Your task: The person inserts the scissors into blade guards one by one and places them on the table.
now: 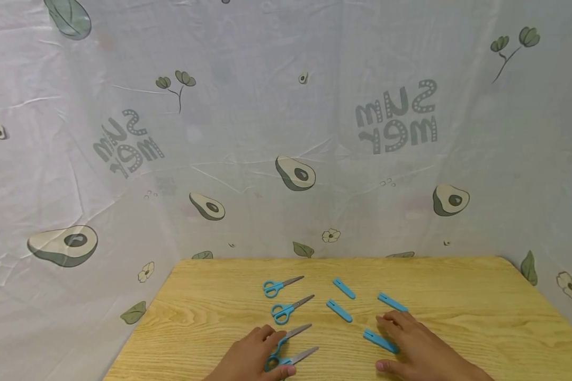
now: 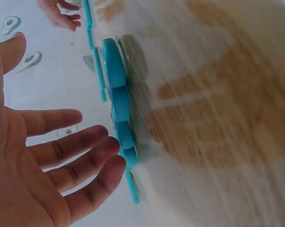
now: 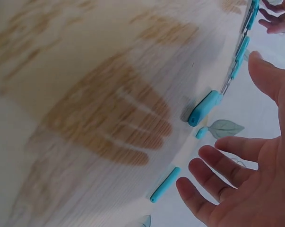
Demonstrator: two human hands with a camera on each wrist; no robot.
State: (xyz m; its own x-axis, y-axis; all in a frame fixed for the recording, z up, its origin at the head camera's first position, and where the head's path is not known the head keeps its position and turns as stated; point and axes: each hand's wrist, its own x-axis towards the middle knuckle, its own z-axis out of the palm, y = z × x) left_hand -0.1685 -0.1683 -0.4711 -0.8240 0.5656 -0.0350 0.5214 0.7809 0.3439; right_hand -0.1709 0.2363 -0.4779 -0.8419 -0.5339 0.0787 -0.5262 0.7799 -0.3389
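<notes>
Several pairs of scissors with light-blue handles lie in a column on the wooden table, blades angled up to the right: a far pair [image 1: 273,288], a second pair [image 1: 282,312], a third [image 1: 297,331] and the nearest [image 1: 305,355]. My left hand [image 1: 252,354] hovers over the handles of the two nearest pairs, fingers loosely spread and holding nothing. Several light-blue blade covers lie to the right, among them one cover [image 1: 379,340] beside my right hand [image 1: 412,344]. That hand's fingers are relaxed above the table with nothing in them, as the right wrist view confirms.
Two more covers, a far one [image 1: 344,288] and a nearer one [image 1: 339,310], lie mid-table; another cover [image 1: 392,302] is beyond my right fingertips. A pale curtain [image 1: 248,132] printed with avocados hangs behind the wooden table [image 1: 481,312].
</notes>
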